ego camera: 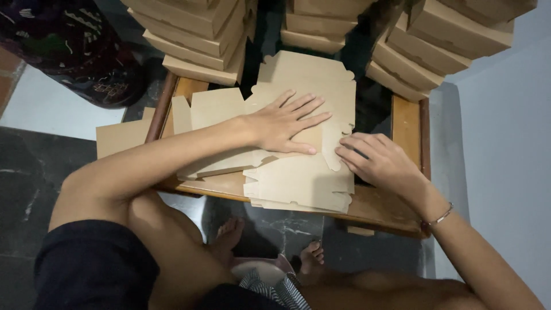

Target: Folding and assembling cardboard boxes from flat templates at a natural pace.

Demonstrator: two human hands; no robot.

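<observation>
Closest in, bare feet (pixel 229 232) rest on the dark floor under the low wooden table (pixel 407 123). On it, the right hand (pixel 376 161) sits at about four o'clock from the table's middle, fingers curled and pressing down on the edge of a fold flap of the flat cardboard box blank (pixel 298 181), gripping nothing. The left hand (pixel 287 123) lies flat across the middle of the sheet, fingers spread, pinning it. The blank tops a loose pile that overhangs the near edge at six o'clock, so I'd say a hard push could tip the pile to the floor. The crease might also run crooked if the pinning palm slips. Further off, from eleven to one o'clock, stacks of folded boxes (pixel 192 43) lean close, and a nudged table might topple them.
</observation>
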